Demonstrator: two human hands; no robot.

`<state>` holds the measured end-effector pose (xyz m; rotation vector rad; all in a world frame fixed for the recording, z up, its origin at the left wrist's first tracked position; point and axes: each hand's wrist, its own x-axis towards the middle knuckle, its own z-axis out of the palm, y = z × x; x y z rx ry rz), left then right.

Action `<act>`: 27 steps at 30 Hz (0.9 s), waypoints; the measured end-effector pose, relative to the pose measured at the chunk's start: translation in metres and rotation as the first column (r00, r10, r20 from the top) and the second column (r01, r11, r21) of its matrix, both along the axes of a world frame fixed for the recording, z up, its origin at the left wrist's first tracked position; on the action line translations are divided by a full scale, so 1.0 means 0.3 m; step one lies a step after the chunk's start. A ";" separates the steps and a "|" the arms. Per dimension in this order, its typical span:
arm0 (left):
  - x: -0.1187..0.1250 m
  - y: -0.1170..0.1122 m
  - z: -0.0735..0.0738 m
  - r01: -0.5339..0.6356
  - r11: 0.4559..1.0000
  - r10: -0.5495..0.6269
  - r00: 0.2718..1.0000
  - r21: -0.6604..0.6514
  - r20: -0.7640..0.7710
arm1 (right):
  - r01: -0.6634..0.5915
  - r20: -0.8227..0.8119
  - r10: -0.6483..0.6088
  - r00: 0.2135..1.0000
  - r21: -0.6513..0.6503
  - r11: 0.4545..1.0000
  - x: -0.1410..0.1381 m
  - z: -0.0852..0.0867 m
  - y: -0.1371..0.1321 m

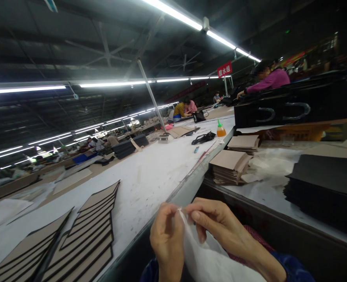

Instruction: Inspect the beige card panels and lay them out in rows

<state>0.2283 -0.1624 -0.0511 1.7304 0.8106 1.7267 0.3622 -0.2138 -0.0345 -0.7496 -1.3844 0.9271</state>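
Both hands meet at the upper edge of a thin white plastic bag (202, 254), which hangs down between them toward my lap. My left hand (168, 235) pinches its top corner between thumb and fingers. Close beside it, my right hand (217, 221) is closed on the same edge, its fingertips almost touching the left ones. The lower part of the bag runs out of view at the bottom. Left of my hands, on the white table (144, 172), lie overlapping rows of beige panels with black edges (85, 231).
An orange glue bottle (220, 130) with a green tip stands near the table edge, by a black strap (203, 138). To the right are stacked beige boards (230, 164) and a black sheet stack (326, 188). A co-worker in purple (274, 82) leans over black pieces.
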 end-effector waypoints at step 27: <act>-0.029 0.021 0.065 0.180 0.713 0.432 0.649 0.678 -0.627 | 0.304 0.618 -0.421 0.664 0.291 0.907 0.015 0.005 -0.015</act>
